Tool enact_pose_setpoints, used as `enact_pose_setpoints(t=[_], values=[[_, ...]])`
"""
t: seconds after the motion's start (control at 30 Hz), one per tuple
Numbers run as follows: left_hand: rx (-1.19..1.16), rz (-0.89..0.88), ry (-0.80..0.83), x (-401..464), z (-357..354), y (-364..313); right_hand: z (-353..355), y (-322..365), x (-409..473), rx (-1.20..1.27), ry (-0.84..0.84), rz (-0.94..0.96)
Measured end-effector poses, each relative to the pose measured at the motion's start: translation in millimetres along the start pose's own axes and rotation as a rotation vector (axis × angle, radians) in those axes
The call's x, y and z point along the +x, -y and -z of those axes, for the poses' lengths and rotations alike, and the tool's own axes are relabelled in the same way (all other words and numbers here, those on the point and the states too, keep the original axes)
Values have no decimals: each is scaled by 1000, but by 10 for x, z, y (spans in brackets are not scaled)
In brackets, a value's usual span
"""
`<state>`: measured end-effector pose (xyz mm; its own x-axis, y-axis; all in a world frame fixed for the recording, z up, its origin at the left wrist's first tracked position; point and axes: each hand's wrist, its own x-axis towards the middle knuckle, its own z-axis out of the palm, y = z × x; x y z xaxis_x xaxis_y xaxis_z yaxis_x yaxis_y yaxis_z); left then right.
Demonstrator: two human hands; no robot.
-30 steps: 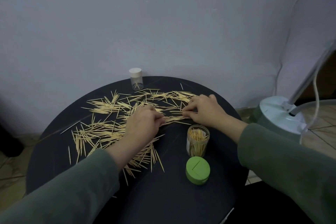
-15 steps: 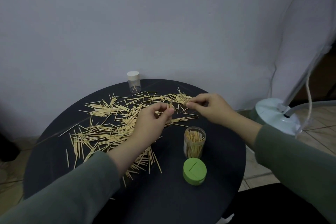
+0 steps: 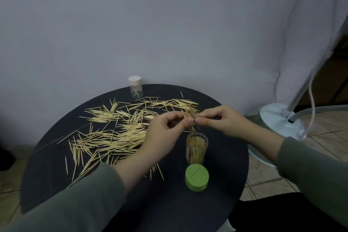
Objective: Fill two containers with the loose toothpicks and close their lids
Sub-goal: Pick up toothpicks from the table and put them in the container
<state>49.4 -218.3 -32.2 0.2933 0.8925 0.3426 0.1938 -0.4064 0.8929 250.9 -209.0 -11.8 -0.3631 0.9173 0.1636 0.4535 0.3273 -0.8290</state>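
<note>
Here both hands meet above the open jar (image 3: 197, 149), sharing one small bundle (image 3: 190, 117) of toothpicks. The left hand (image 3: 165, 133) pinches the bundle between thumb and forefinger, the other fingers curled in toward the palm. The right hand (image 3: 221, 120) pinches the same bundle from the other side, thumb and forefinger tips almost touching the left ones. The sticks stand tilted, their upper ends fanning above the fingers and their lower ends pointing down toward the jar's mouth, just above it; whether any tip touches the rim I cannot tell.

The jar is clear, stands upright on the round dark table (image 3: 226, 165), and is already well stocked with upright toothpicks. Its green lid (image 3: 197, 177) lies on the table just in front of it, nearer the person, with a thin slot across the top.

The loose toothpicks (image 3: 113, 133) lie scattered over the left and far parts of the table, thickest beneath the left wrist, with a thinner band running along the far side behind the hands. A second jar (image 3: 136, 90), small and clear with a white cap on, stands at the far edge, well apart from the hands; a few sticks show at its bottom.

Both sleeves (image 3: 75, 203) are grey-green. A pale lamp base (image 3: 278, 118) sits on the tiled floor to the right.
</note>
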Motion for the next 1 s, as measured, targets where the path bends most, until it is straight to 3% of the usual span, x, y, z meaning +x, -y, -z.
enact_pose_setpoints(t=[0.37,0.73,0.9,1.0], values=[[72,6,101,-40,-19,1,-10,5,-70,-146,155,-31],[227,126,166,-1,7,118,90,-73,-78,-296,123,5],[373,-42,147,-20,47,110,86,-113,-70,-403,282,-86],[552,-164,230,-27,87,108,53,-96,-58,-406,352,-112]])
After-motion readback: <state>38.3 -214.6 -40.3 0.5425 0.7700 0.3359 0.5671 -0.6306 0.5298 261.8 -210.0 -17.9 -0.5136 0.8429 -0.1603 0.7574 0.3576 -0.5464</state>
